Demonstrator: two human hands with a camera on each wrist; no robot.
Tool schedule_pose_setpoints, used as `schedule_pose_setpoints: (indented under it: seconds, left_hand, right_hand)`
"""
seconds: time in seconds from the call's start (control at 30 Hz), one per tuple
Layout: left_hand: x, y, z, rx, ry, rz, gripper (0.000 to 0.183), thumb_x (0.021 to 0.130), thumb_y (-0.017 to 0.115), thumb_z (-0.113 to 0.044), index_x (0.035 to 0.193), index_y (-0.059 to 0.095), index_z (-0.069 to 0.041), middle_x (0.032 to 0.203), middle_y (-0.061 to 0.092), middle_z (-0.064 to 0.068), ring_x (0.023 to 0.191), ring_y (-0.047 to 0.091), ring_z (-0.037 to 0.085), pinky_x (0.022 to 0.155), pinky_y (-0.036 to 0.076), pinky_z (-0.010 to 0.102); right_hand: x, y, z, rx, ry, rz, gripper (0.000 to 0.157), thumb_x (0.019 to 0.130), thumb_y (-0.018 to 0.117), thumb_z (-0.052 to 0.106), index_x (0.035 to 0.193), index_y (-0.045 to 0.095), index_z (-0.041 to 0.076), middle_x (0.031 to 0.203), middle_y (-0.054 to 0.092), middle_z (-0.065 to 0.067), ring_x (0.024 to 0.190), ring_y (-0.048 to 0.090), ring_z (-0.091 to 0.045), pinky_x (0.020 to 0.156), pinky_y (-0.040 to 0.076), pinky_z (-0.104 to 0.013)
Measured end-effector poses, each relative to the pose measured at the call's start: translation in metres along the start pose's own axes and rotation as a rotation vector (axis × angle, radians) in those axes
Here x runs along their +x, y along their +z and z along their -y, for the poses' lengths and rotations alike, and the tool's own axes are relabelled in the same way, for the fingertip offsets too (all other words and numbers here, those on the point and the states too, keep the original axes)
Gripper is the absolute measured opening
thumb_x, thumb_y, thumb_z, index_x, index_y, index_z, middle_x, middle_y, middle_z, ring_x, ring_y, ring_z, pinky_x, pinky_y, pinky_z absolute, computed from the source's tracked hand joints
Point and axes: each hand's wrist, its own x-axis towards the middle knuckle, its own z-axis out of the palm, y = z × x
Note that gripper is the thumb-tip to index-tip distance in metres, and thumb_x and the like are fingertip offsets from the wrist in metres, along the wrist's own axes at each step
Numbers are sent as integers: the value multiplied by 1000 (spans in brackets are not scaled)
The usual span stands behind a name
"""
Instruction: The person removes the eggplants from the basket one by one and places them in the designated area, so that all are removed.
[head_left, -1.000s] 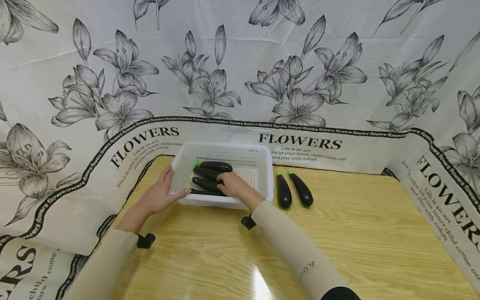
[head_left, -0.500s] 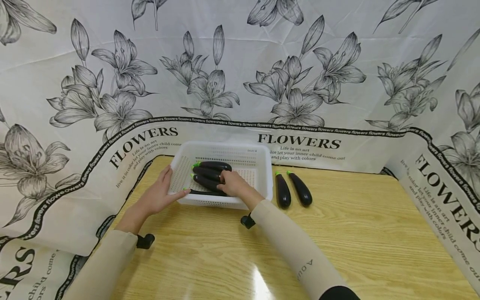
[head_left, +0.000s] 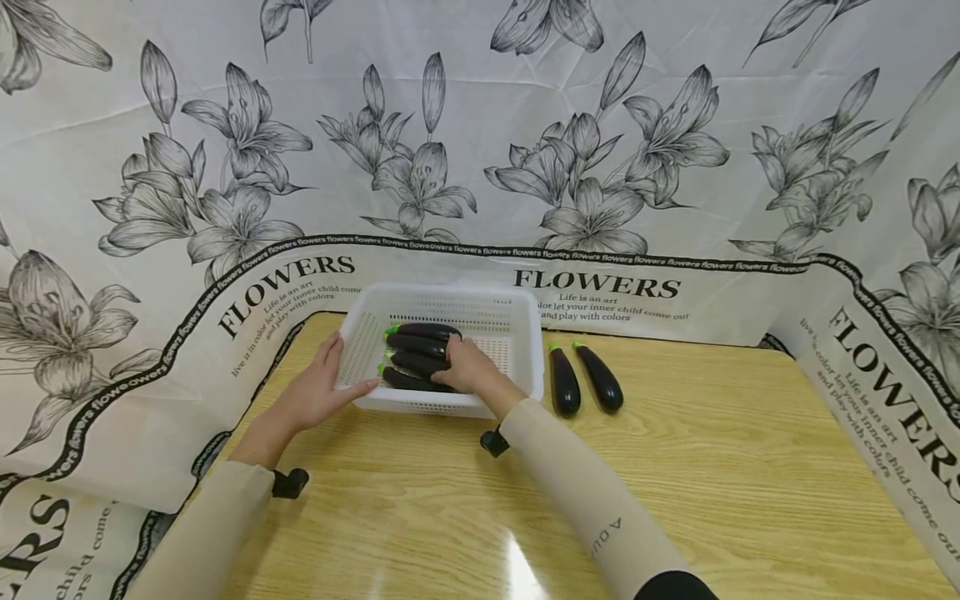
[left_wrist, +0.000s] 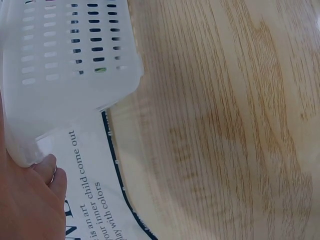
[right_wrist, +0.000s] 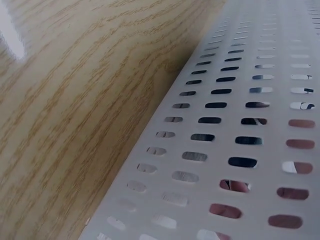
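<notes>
A white perforated plastic basket [head_left: 528, 354] stands on the table with several dark purple, green-stemmed eggplants inside. My left hand [head_left: 311, 390] holds its front left corner, thumb along the front rim and fingers at the left side. In the left wrist view, curled fingertips [left_wrist: 54, 175] show beside the basket rim [left_wrist: 25, 155]. Reaching over the front wall, my right hand [head_left: 472, 367] grips the blunt end of an eggplant [head_left: 417, 365] in the row. Another eggplant [head_left: 408, 380] lies nearest the front wall. Through the basket slots, the right wrist view shows parts of my right hand [right_wrist: 285, 221].
Two more eggplants [head_left: 566, 383] [head_left: 600, 379] lie side by side on the wooden table [head_left: 675, 483], just right of the basket. A white flower-printed cloth [head_left: 465, 200] hangs behind and around the table, close to the basket's back.
The front eggplant has shifted slightly away from the front wall and shows more. The eggplant behind it has moved a little under my right hand. My left hand stays on the basket.
</notes>
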Motion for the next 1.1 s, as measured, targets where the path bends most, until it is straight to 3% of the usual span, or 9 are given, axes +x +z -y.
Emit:
schedule_pose_setpoints:
  seconds: [0.03, 0.1, 0.2, 0.3, 0.4, 0.53, 0.63, 1.1]
  left_hand:
    - [0, 0, 0, 0, 0, 0, 114, 93, 56, -71, 163, 3, 1, 170, -1, 21, 143, 35, 51, 109, 37, 67]
    - [-1, 1, 1, 0, -2, 1, 114, 93, 56, -72, 163, 2, 0, 170, -1, 20, 145, 32, 51, 110, 36, 67]
    - [-1, 2, 1, 1, -7, 4, 115, 93, 55, -73, 163, 2, 1, 171, -2, 20, 146, 30, 51, 111, 35, 66]
    - [-1, 2, 1, 1, -10, 5, 115, 93, 56, -73, 163, 3, 1, 171, -2, 20, 145, 32, 51, 110, 36, 67]
    - [-2, 2, 1, 5, -9, 5, 114, 93, 56, -72, 163, 4, 1, 171, -1, 20, 144, 34, 51, 109, 37, 67]
    - [-1, 2, 1, 8, -11, 7, 114, 93, 55, -73, 163, 4, 1, 171, -2, 20, 145, 32, 51, 109, 37, 67]
    - [-1, 2, 1, 8, -12, 7, 114, 93, 55, -73, 163, 3, 1, 171, -2, 20, 146, 31, 51, 110, 36, 67]
    - [-1, 1, -1, 5, -11, 3, 114, 93, 55, -73, 164, 2, -1, 171, -2, 20, 142, 36, 51, 108, 38, 67]
  right_hand:
    - [0, 0, 0, 1, 4, -3, 58, 102, 64, 40, 141, 48, 0, 142, 52, -22, 122, 58, -33, 98, 51, -45]
    - [0, 2, -1, 0, 0, -14, 59, 104, 60, 41, 141, 49, -4, 140, 55, -24, 122, 59, -34, 99, 51, -46]
    - [1, 3, -3, -5, -18, -18, 43, 105, 59, 36, 119, 64, -4, 111, 69, -17, 97, 66, -27, 83, 54, -39]
    - [4, 5, -5, 1, -28, -10, 32, 103, 63, 33, 92, 67, 3, 83, 65, -8, 71, 58, -20, 66, 49, -34]
    - [5, 6, -5, -4, -23, -7, 32, 101, 67, 33, 96, 68, 1, 88, 66, -9, 76, 59, -20, 70, 50, -35]
    - [5, 6, -6, -20, -9, 13, 43, 99, 69, 34, 118, 66, -4, 113, 68, -17, 101, 65, -27, 88, 55, -41]
    - [5, 6, -6, -18, -4, 33, 47, 99, 69, 34, 125, 64, -5, 121, 67, -19, 108, 65, -29, 93, 54, -43]
    - [-2, -3, -4, 9, -84, -18, 35, 96, 74, 29, 111, 66, -1, 100, 67, -13, 87, 61, -24, 78, 53, -40]
